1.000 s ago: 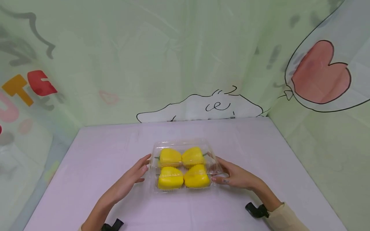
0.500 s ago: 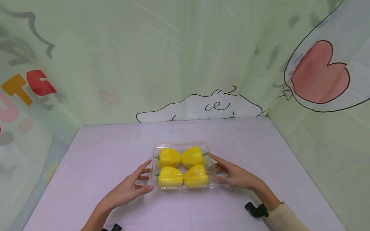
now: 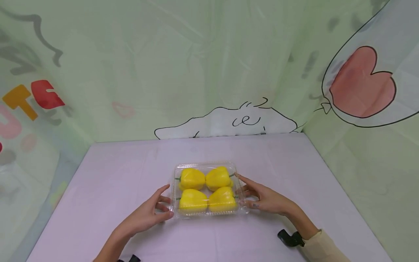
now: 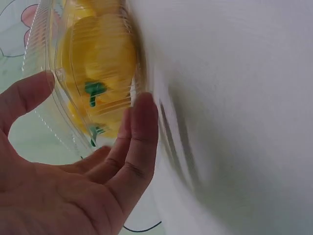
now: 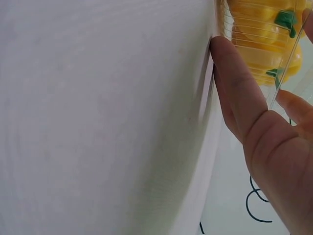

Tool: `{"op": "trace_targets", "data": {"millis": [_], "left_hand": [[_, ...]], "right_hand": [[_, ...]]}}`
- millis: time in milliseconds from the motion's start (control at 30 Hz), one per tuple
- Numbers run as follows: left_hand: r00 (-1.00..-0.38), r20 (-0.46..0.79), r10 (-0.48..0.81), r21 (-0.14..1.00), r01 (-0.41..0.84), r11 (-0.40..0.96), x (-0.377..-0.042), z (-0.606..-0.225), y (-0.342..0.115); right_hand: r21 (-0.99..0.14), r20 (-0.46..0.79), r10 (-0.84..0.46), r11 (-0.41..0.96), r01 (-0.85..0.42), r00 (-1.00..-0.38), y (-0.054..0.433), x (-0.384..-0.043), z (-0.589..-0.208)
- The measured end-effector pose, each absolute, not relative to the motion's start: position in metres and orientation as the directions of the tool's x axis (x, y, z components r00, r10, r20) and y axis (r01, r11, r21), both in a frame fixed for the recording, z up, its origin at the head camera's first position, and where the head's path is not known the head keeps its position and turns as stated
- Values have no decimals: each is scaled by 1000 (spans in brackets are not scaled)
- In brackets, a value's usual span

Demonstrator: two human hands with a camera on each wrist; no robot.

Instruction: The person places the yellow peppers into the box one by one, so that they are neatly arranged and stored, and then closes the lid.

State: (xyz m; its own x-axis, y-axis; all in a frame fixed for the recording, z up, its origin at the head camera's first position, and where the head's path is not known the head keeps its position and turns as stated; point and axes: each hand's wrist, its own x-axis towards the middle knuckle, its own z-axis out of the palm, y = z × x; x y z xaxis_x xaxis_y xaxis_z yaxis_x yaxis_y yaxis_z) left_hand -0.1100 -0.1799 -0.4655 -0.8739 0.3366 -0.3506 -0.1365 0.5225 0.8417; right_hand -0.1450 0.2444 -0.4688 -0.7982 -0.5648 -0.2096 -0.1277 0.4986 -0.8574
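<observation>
A clear plastic clamshell container (image 3: 209,215) sits on the table with its lid down. Inside are several yellow bell peppers (image 3: 194,200) with green stems, arranged in two rows. My left hand (image 3: 145,214) holds the container's left side, thumb at the front corner of the rim and fingers along the wall. In the left wrist view, the thumb (image 4: 36,93) touches the rim while the fingers (image 4: 142,132) lie low by the side. On the right side, my right hand (image 3: 266,198) grips the container, its index finger reaching the back corner; its other fingertips are partly hidden.
A pale lilac cloth covers the table (image 3: 131,163). Light green printed curtains (image 3: 147,72) rise behind it and at both sides. Black wrist mounts (image 3: 289,238) show near the forearms.
The container's lid has come down from a raised tilt to lie flat. My left hand has shifted toward the front-left corner, its thumb now at the rim. The right hand has stayed nearly still.
</observation>
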Motion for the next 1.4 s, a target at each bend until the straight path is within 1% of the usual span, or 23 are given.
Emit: {"op": "trace_targets", "data": {"millis": [100, 167, 267, 367, 467, 800, 933, 1033, 1167, 1267, 1333, 1400], "left_hand": [[-837, -417, 354, 846, -214, 488, -110, -466, -178], [-808, -445, 386, 847, -240, 474, -111, -467, -177], [-766, -462, 448, 861, -266, 433, -112, -468, -176], [-739, -460, 492, 878, -296, 376, -111, -470, -175], [-730, -454, 512, 887, -313, 341, -111, -470, -174], [-711, -444, 546, 896, -332, 296, -108, -469, -171], [-714, -436, 548, 900, -326, 290, -107, -469, -171], [-717, -433, 546, 901, -322, 292, -107, -470, -172], [-719, -432, 544, 901, -319, 294, -107, -470, -173], [-718, -428, 548, 903, -313, 295, -108, -470, -174], [-716, -426, 554, 904, -311, 294, -108, -470, -174], [-712, -424, 560, 905, -312, 290, -108, -470, -173]], "right_hand": [[-853, -213, -561, 506, -128, -800, 244, -145, -469], [-852, -213, -558, 508, -128, -802, 244, -145, -469], [-853, -209, -566, 504, -134, -798, 245, -146, -469], [-854, -216, -564, 505, -125, -797, 246, -146, -469], [-861, -225, -565, 497, -109, -794, 247, -147, -469], [-898, -269, -553, 441, -3, -788, 252, -149, -468], [-909, -308, -528, 409, 81, -792, 251, -146, -461], [-912, -364, -537, 373, 172, -761, 252, -142, -456], [-906, -413, -620, 357, 228, -667, 254, -138, -457], [-913, -407, -682, 329, 243, -607, 254, -136, -462], [-920, -392, -711, 300, 252, -584, 254, -136, -465], [-924, -380, -725, 279, 261, -574, 254, -135, -467]]}}
